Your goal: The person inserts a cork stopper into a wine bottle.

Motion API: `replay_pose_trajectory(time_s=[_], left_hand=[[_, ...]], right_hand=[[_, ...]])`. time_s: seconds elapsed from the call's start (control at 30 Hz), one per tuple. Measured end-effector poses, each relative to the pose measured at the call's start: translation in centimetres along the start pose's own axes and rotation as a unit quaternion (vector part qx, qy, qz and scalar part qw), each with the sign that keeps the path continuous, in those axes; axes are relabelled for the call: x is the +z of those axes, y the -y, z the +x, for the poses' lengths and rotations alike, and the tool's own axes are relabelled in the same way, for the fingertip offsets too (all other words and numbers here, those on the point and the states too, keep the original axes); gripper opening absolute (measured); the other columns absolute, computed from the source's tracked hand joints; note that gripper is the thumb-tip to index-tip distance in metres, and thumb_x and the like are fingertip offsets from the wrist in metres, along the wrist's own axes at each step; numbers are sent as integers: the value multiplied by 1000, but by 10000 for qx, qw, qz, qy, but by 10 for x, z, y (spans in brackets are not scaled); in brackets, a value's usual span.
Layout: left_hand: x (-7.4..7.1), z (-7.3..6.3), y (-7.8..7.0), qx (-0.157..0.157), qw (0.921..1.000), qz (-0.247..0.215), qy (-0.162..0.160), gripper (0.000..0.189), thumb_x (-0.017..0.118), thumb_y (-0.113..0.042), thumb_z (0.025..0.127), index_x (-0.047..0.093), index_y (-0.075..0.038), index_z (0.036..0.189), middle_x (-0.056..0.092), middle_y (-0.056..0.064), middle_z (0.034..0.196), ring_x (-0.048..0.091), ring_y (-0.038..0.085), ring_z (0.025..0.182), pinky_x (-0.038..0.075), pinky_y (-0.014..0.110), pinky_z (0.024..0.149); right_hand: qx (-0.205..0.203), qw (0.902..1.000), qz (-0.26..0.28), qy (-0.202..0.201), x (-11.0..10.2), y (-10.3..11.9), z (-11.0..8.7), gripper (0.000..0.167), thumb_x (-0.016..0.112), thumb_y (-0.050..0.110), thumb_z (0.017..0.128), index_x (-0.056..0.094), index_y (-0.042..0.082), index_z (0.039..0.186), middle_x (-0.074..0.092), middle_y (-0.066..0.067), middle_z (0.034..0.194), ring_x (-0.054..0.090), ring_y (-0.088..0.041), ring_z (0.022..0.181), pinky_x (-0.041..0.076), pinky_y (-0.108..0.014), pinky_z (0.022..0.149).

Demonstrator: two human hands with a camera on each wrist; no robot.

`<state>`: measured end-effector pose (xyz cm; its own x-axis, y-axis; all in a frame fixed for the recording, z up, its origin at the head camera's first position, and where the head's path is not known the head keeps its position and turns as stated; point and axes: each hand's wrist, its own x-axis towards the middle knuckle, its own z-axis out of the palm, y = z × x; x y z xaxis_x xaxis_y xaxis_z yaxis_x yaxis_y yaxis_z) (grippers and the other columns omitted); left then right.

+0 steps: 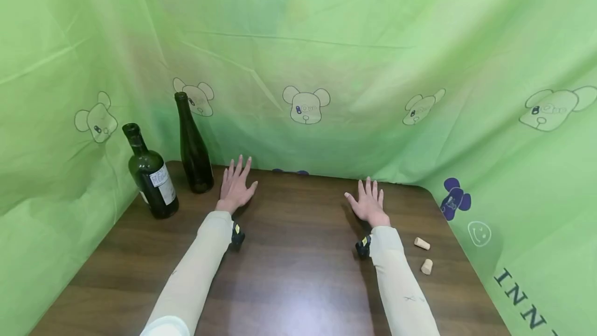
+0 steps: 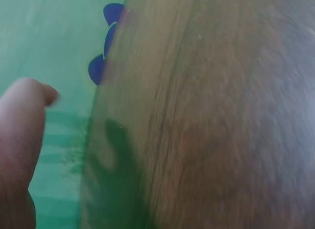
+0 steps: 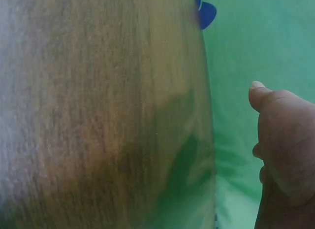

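Note:
Spread fingers and an outstretched thumb show on the left hand (image 1: 237,186), near the table's far edge and just right of a tall, slim dark green bottle (image 1: 195,152). A wider dark green bottle (image 1: 154,172) with white labels stands upright at the far left. Toward the back right, the right hand (image 1: 368,204) has its fingers straight and holds nothing. Two corks, one lying (image 1: 422,243) and one nearer the front (image 1: 426,266), are beside the right forearm. Each wrist view catches part of the left hand (image 2: 19,130) and the right hand (image 3: 288,145), with shadows on the wood.
A brown wooden table (image 1: 298,253) with rounded far corners spans the view. Green cloth (image 1: 373,40) printed with bear heads hangs along the back and both sides, close to the table's edges. Black cameras sit on the left wrist (image 1: 237,236) and right wrist (image 1: 363,247).

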<state>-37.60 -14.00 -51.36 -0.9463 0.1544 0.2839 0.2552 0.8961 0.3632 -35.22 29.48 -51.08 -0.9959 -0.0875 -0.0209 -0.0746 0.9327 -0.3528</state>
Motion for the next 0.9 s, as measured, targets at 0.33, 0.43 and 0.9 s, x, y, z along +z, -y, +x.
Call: replay_pose_trajectory(time_s=[0.33, 0.43, 0.9], left_hand=[[-50, -37, 25, 2633, 9430, 373, -1998, 66, 64, -1, 82, 49, 2, 147, 36, 22, 160, 37, 42, 145, 26, 51, 122], [-67, -52, 34, 3251, 9063, 345, -2677, 59, 60, -2, 79, 56, 6, 137, 45, 24, 153, 45, 44, 138, 26, 47, 122], [-150, -99, 66, 1275, 7745, -1664, -5969, 48, 65, -18, 68, 50, 2, 110, 45, 18, 132, 38, 37, 128, 23, 48, 116]], right_hand=[[-343, 9958, 399, 751, -59, 10, -37, 77, 56, 36, 102, 27, -16, 151, 26, -41, 155, 27, -60, 141, 25, -66, 116], [-467, 9950, 412, 781, -78, 0, -51, 75, 63, 30, 99, 32, -18, 147, 36, -42, 149, 36, -58, 137, 32, -63, 114], [97, 9955, -675, 662, -99, -92, -109, 69, 83, 22, 80, 52, -21, 123, 55, -44, 115, 54, -61, 107, 47, -65, 92]])
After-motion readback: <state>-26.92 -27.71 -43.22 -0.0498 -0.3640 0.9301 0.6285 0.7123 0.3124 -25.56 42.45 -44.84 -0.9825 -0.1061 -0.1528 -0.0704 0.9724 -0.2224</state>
